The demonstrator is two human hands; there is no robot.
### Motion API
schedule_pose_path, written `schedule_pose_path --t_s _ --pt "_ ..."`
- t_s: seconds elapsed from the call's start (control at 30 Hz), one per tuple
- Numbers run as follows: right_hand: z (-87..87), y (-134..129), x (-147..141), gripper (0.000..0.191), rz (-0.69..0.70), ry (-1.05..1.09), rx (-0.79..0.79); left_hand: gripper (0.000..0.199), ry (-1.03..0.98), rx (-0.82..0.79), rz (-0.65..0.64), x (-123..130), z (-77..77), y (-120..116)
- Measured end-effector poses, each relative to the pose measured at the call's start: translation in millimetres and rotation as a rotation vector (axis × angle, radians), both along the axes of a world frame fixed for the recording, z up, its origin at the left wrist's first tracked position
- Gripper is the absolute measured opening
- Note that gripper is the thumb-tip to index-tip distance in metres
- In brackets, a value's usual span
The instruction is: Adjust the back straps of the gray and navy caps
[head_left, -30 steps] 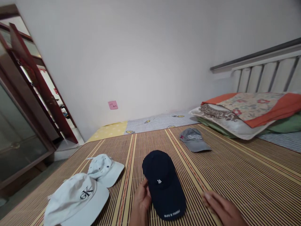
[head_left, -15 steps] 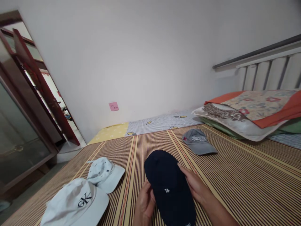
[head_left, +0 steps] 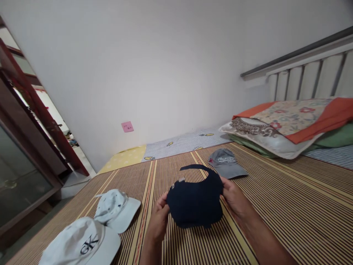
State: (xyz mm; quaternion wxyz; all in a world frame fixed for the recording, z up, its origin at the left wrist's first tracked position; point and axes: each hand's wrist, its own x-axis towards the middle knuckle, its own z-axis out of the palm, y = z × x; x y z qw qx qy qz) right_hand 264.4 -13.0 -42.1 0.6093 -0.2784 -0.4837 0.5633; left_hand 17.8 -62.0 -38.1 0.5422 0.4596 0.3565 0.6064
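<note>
A dark navy baseball cap (head_left: 195, 202) is held up between both hands over the striped mat, its back opening and loose strap turned upward. My left hand (head_left: 159, 215) pinches the cap's left edge, close to a small pale tag. On the opposite edge my right hand (head_left: 234, 195) has its fingers closed on the fabric. The cap's front logo is out of sight. To the left lie a white cap with black CK lettering (head_left: 79, 241) and a white cap with small dark motifs (head_left: 117, 209), touching each other. Beyond my right hand rests a grey cap (head_left: 227, 162).
A striped mat (head_left: 289, 198) covers the bed. Stacked pillows with an orange floral cover (head_left: 295, 117) lie at the right, below a white radiator (head_left: 309, 79). A pink note (head_left: 127, 127) sticks to the wall. A dark red door (head_left: 41, 106) stands at the left.
The navy cap has been turned over, from its front logo and brim showing to its back opening and strap showing. Both hands have shifted to its sides. The view has moved slightly right.
</note>
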Motion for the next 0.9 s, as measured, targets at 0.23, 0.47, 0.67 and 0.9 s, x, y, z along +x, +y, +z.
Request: schedule_pose_path --t_s 0.23,0.47,0.67,0.9 --pt "-0.8 3.3 8.2 0.045 0.025 -0.093 -0.004 0.045 -0.042 -0.060 -0.082 1.6 -5.2 -9.2" --pt "2.7 -1.2 4.2 0.042 0.089 -0.253 0.072 0.051 -0.076 -0.095 -0.095 -6.2 -12.5 -22.7" --pt "17.7 -16.2 10.0 0.030 0.147 -0.493 0.220 0.050 -0.203 -0.149 0.010 -6.7 -5.0 -28.1" --pt "36.1 -38.2 31.6 0.040 0.383 -0.572 0.188 0.042 -0.084 -0.188 0.084 -11.9 11.4 -36.0"
